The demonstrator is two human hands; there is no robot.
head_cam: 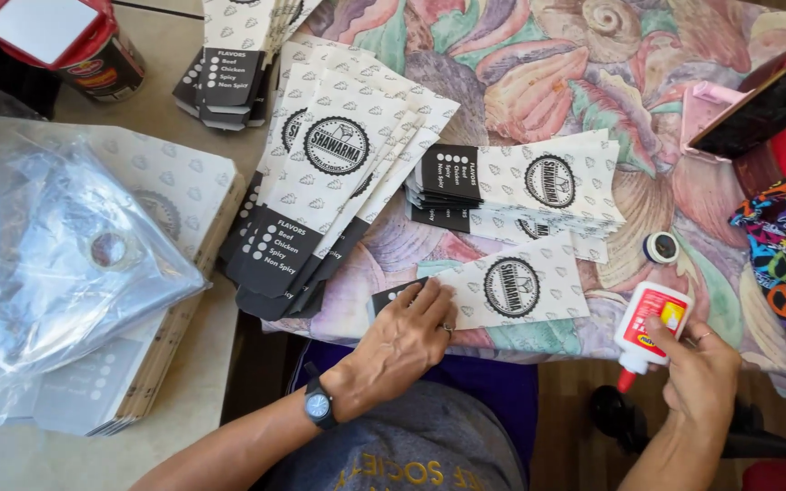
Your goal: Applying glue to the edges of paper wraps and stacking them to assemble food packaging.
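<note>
My left hand [404, 342] lies flat, fingers spread, on the near end of a white patterned paper sleeve [502, 289] with a round black emblem. It wears a ring and a wristwatch [318, 404]. My right hand [698, 371] grips a small white glue bottle [649, 324] with a red label, tipped so its red nozzle points down toward me, just off the table's near edge. The bottle's cap [660, 246] lies on the cloth above it.
Fanned stacks of the same sleeves lie at centre left [320, 173], centre [539, 186] and top [234, 64]. A clear plastic bag [65, 264] covers another stack at left. A red can [84, 45] stands top left; a phone [770, 100] leans at right.
</note>
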